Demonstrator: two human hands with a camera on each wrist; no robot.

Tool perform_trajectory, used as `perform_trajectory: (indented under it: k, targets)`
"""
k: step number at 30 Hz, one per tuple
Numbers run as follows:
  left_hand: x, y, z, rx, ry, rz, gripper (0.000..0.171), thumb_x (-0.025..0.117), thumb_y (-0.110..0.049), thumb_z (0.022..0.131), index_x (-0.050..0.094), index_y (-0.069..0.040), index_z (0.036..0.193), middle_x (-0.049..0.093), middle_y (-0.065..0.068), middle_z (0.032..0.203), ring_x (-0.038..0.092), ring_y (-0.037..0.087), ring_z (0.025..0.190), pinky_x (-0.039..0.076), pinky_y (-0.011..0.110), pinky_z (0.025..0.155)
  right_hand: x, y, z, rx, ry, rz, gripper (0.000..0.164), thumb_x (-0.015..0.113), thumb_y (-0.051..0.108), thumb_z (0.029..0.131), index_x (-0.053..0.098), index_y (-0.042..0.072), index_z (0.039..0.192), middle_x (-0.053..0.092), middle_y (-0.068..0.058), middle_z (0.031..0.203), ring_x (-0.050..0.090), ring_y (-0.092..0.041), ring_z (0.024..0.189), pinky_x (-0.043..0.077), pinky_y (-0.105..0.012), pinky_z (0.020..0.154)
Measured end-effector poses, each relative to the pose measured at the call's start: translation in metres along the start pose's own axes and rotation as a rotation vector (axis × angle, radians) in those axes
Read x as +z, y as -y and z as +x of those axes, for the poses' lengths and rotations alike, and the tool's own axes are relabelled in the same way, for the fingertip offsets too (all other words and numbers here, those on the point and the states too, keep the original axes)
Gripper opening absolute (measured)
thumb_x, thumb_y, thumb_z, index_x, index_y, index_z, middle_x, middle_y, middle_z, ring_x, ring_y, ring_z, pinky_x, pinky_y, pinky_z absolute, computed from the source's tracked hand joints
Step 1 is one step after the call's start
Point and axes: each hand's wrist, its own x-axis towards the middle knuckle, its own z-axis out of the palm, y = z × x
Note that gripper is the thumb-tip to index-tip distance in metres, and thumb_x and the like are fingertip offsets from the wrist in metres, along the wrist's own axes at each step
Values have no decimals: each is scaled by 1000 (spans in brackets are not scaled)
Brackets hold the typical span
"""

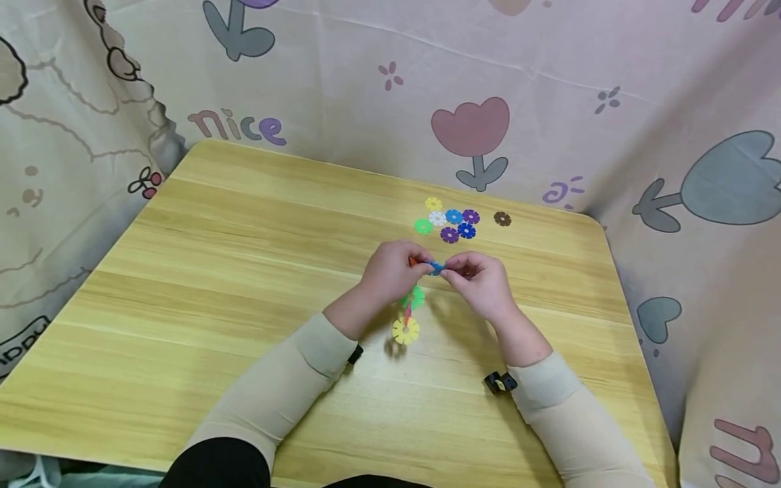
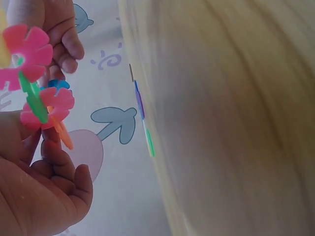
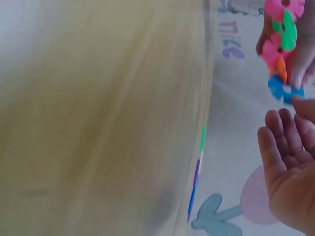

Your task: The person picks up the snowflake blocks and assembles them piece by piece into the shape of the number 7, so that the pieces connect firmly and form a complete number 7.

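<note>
Currently, the left hand is pinching the chain of discs beside its orange disc, while the right hand is pinching the blue disc at the chain's end. The blue disc is sitting directly between both hands' fingertips, above the table; the chain's long axis is running from it toward the near edge. Loose discs are lying beyond, by the far edge.

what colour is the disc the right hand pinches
The disc is blue, clearest in the right wrist view.
</note>
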Motion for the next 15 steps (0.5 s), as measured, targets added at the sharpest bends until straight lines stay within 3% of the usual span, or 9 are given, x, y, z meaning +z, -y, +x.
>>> perform_trajectory:
  k: [6,15]
  targets:
    - [-1,4,2,-27,5,7,10,75,-21,102,81,-14,99,70,-4,90,61,18,81,52,32,71,-21,-17,9,39,13,-124,13,77,-4,94,75,-5,106,76,-19,99,69,-19,83,56,-19,73]
    - [-1,5,3,-41,19,5,10,75,-20,102,81,-14,97,70,-4,91,61,19,82,51,33,71,-49,-39,34,115,-90,-338,19,73,5,100,72,-8,114,73,-20,103,66,-28,91,50,-17,77]
